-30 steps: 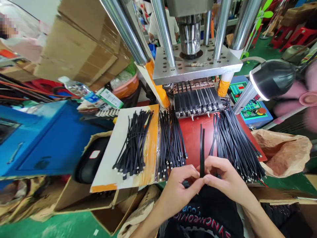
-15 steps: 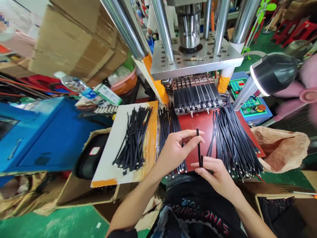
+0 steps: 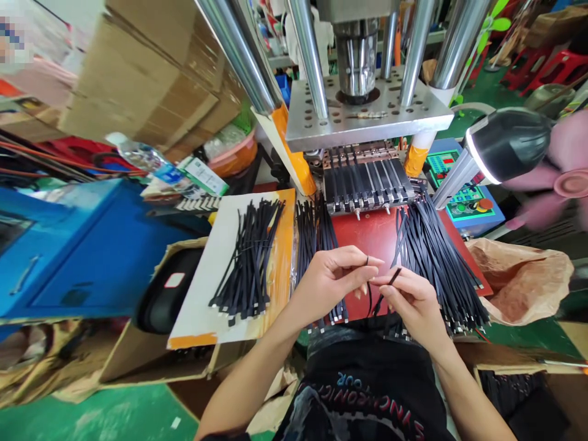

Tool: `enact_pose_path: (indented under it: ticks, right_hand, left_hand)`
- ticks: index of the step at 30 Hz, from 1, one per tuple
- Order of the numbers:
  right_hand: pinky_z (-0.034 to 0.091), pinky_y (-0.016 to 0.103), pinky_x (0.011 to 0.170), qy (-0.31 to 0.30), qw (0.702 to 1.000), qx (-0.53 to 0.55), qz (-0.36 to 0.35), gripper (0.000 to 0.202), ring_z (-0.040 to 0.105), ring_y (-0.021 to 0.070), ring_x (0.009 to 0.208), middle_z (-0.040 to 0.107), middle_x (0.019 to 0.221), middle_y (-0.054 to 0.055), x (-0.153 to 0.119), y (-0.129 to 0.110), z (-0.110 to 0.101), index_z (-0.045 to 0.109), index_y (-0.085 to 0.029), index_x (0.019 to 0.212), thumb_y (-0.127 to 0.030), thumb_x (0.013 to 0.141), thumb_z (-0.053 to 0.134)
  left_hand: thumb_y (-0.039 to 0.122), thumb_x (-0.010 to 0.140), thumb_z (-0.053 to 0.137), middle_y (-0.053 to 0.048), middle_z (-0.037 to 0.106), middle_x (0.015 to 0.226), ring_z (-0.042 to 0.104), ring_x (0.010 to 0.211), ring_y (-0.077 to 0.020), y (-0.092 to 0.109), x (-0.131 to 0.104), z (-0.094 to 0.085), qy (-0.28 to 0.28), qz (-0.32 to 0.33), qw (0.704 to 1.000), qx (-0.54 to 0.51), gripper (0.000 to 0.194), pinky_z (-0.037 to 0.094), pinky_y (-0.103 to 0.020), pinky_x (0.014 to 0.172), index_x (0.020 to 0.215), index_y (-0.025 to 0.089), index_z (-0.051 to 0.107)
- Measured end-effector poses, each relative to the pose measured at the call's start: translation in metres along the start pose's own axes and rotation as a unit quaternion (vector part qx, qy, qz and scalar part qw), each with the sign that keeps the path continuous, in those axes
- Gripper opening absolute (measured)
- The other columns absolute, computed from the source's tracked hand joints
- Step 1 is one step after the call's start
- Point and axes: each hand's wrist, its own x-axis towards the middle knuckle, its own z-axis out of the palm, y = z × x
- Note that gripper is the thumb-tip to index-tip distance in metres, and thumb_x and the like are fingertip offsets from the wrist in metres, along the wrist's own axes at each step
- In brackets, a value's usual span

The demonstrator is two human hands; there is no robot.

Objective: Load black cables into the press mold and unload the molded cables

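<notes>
Over the red work surface, my left hand pinches a thin black strap between thumb and forefinger. Close beside it, my right hand grips a black strap whose short end sticks up past the fingers. Lower parts of strap hang below both hands; whether it is one piece or two cannot be made out. To the right lies a large fanned pile of black straps. Another bundle rests on a white board at the left, and a narrower one lies beside the board.
Ahead stands a metal press with a row of straps in its fixture. A lamp, a control box and a pink fan are at the right. Brown paper lies beside the red surface.
My right hand has risen, closer to my left hand. The strap, upright between the hands before, now hangs lower, with an end tilted above my right fingers. The view has shifted slightly.
</notes>
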Motion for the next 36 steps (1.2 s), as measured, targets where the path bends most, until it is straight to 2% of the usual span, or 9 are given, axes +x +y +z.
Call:
enact_pose_path:
  ticks: [4, 9, 14, 18, 23, 26, 28, 32, 36]
  right_hand:
    - [0.043, 0.031, 0.063, -0.007, 1.0, -0.01, -0.014, 0.024, 0.054, 0.0169, 0.069, 0.063, 0.078, 0.003, 0.017, -0.011, 0.008, 0.081, -0.024, 0.089, -0.034, 0.103, 0.064]
    - [0.036, 0.031, 0.059, 0.007, 1.0, -0.028, 0.008, 0.032, 0.047, 0.0161, 0.067, 0.054, 0.073, 0.001, 0.027, -0.007, 0.018, 0.067, -0.022, 0.075, -0.038, 0.102, 0.063]
    - [0.034, 0.029, 0.056, -0.092, 0.991, -0.002, 0.099, 0.037, 0.044, 0.0134, 0.06, 0.049, 0.064, -0.004, 0.009, 0.004, 0.029, 0.05, -0.022, 0.069, -0.036, 0.099, 0.066]
    - [0.038, 0.028, 0.058, -0.187, 0.977, -0.063, 0.076, 0.039, 0.052, 0.0141, 0.063, 0.06, 0.067, -0.002, 0.034, -0.007, -0.013, 0.057, -0.021, 0.068, -0.041, 0.101, 0.066]
    - [0.037, 0.028, 0.057, -0.106, 0.977, -0.184, -0.028, 0.047, 0.049, 0.0123, 0.056, 0.058, 0.058, -0.003, 0.149, -0.014, -0.081, 0.058, -0.02, 0.062, -0.05, 0.097, 0.071]
    - [0.039, 0.028, 0.055, -0.123, 0.979, -0.16, -0.026, 0.047, 0.054, 0.0134, 0.055, 0.061, 0.058, -0.001, 0.213, 0.0, -0.089, 0.063, -0.02, 0.067, -0.058, 0.092, 0.073]
    - [0.044, 0.027, 0.055, -0.142, 0.981, -0.129, -0.015, 0.049, 0.056, 0.0137, 0.055, 0.063, 0.06, 0.0, 0.238, 0.011, -0.085, 0.065, -0.019, 0.069, -0.063, 0.088, 0.074]
    - [0.046, 0.025, 0.051, -0.161, 0.979, -0.12, -0.025, 0.052, 0.055, 0.0122, 0.054, 0.062, 0.061, -0.001, 0.26, 0.029, -0.075, 0.068, -0.018, 0.071, -0.068, 0.085, 0.074]
    - [0.039, 0.024, 0.046, -0.113, 0.979, -0.163, -0.053, 0.052, 0.051, 0.0096, 0.045, 0.059, 0.057, -0.002, 0.265, 0.038, -0.072, 0.065, -0.019, 0.068, -0.065, 0.089, 0.072]
  left_hand:
    - [0.046, 0.088, 0.083, -0.003, 0.069, 0.087, 0.062, 0.055, -0.0083, 0.0, 0.004, -0.001, 0.001, 0.01, 1.0, -0.013, 0.029, 0.053, -0.023, 0.053, 0.08, 0.018, 0.083]
    - [0.051, 0.093, 0.076, -0.004, 0.071, 0.081, 0.063, 0.067, -0.0137, 0.007, 0.019, -0.006, 0.034, 0.092, 0.985, 0.139, 0.038, 0.049, -0.026, 0.06, 0.073, 0.019, 0.079]
    - [0.046, 0.096, 0.073, 0.0, 0.064, 0.07, 0.056, 0.06, -0.012, 0.008, 0.076, -0.028, 0.126, 0.194, 0.947, 0.223, 0.041, 0.045, -0.027, 0.062, 0.066, 0.018, 0.069]
    - [0.033, 0.095, 0.07, 0.0, 0.064, 0.07, 0.058, 0.061, -0.0134, -0.006, 0.145, -0.052, 0.126, 0.22, 0.911, 0.324, 0.036, 0.044, -0.028, 0.064, 0.064, 0.016, 0.067]
    - [0.026, 0.094, 0.071, -0.002, 0.068, 0.063, 0.062, 0.062, -0.0156, -0.014, 0.205, -0.067, 0.144, 0.18, 0.884, 0.406, 0.035, 0.048, -0.029, 0.07, 0.061, 0.016, 0.065]
    - [0.026, 0.1, 0.063, -0.011, 0.081, 0.098, 0.072, 0.071, -0.016, -0.016, 0.202, -0.068, 0.222, 0.161, 0.893, 0.357, 0.02, 0.055, -0.028, 0.073, 0.101, 0.011, 0.075]
    - [0.028, 0.105, 0.055, -0.016, 0.078, 0.123, 0.078, 0.088, -0.0176, -0.02, 0.183, -0.067, 0.211, 0.199, 0.898, 0.33, 0.034, 0.06, -0.029, 0.081, 0.13, 0.01, 0.067]
    - [0.029, 0.106, 0.056, -0.014, 0.07, 0.144, 0.064, 0.137, -0.0256, -0.03, 0.14, -0.063, 0.032, 0.329, 0.827, 0.455, 0.038, 0.05, -0.047, 0.118, 0.141, 0.017, 0.064]
    - [0.028, 0.105, 0.058, -0.015, 0.06, 0.156, 0.051, 0.15, -0.0297, -0.033, 0.13, -0.06, -0.059, 0.328, 0.749, 0.573, 0.042, 0.042, -0.054, 0.124, 0.146, 0.017, 0.06]
